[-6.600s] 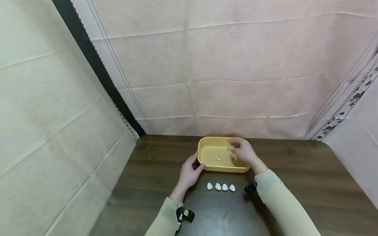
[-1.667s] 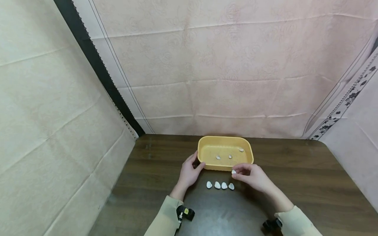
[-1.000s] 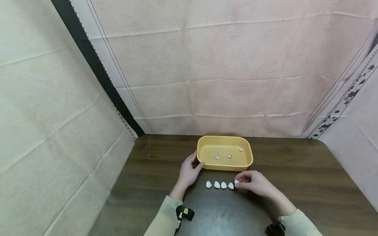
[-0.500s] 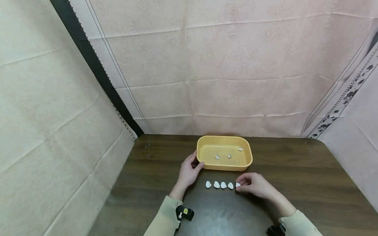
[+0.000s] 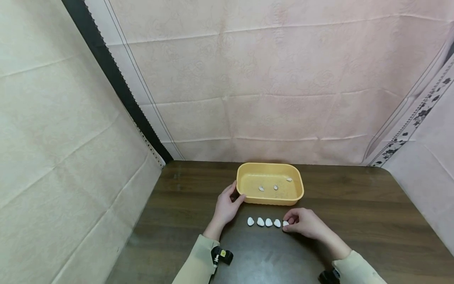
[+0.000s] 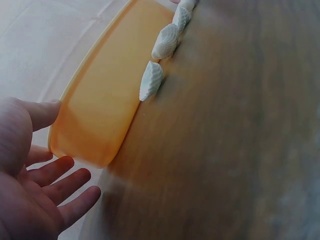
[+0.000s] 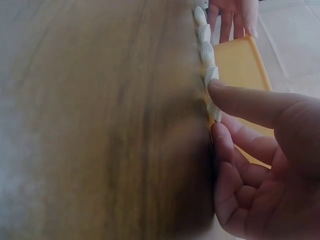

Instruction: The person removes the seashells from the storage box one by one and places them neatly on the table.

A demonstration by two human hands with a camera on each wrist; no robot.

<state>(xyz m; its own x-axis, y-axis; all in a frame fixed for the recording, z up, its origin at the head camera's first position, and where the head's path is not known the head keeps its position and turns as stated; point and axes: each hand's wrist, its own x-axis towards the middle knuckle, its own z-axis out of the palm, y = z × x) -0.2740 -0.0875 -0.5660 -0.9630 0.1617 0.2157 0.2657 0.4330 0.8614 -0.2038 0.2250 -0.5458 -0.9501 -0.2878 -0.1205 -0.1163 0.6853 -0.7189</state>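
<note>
My right hand (image 5: 306,223) pinches a small white seashell (image 5: 285,223) between thumb and fingers at the right end of a row. In the right wrist view this seashell (image 7: 214,112) shows under the thumb tip, partly hidden. To its left, several white seashells (image 5: 268,222) stand in a line on the table; ribbed seashells (image 6: 165,41) show closer in the left wrist view. Behind the row is a yellow plastic tray (image 5: 253,177). My left hand (image 5: 226,208) holds the tray's left end with thumb and fingertips, its other fingers spread loosely.
Inside the tray lie three seashells (image 5: 276,187), spaced apart. The brown wood-grain table (image 5: 337,193) meets a pale cloth wall (image 5: 269,118) behind the tray. Cloth also hangs at the left and right.
The right hand came out of the tray with a seashell, brought it toward me and down to the row's right end. In the last half second it barely moves. The left hand stays on the tray.
</note>
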